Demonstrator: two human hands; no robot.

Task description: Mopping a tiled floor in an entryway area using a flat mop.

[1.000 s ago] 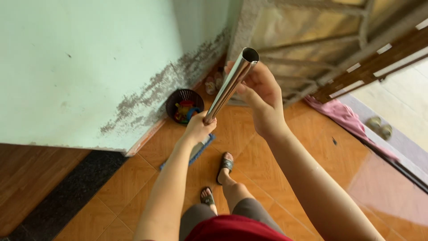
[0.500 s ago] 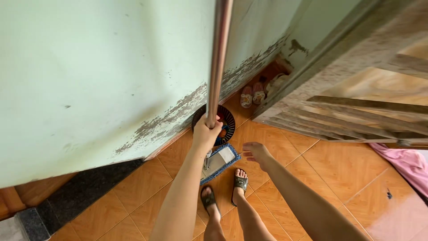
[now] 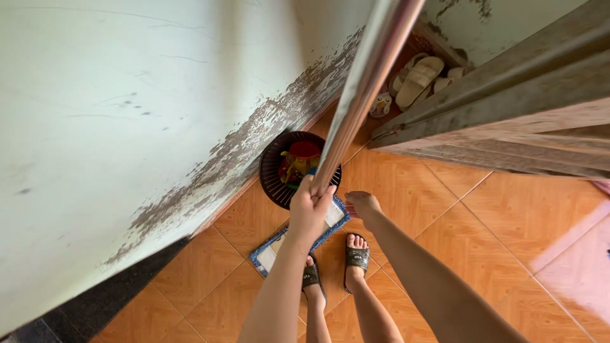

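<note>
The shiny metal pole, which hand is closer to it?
Left. The left hand is wrapped around the metal pole, holding it. The right hand is just beside the pole's lower part, open and not touching it.

You've got bright, soft daylight from the right; glare on the tiles [image 3: 559, 248], pole [image 3: 368, 89] blurred up close, wide-angle stretch at edges.

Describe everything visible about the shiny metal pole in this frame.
The metal pole is a smooth, shiny steel-looking tube, silvery with a warm reflection. It runs steeply from the top edge of the picture down to the left hand, which grips it around its lower part. The right hand hangs open beside it, not touching. Below the grip lies a flat mop head with a blue fringe on the orange tiled floor; the joint is hidden.
</note>
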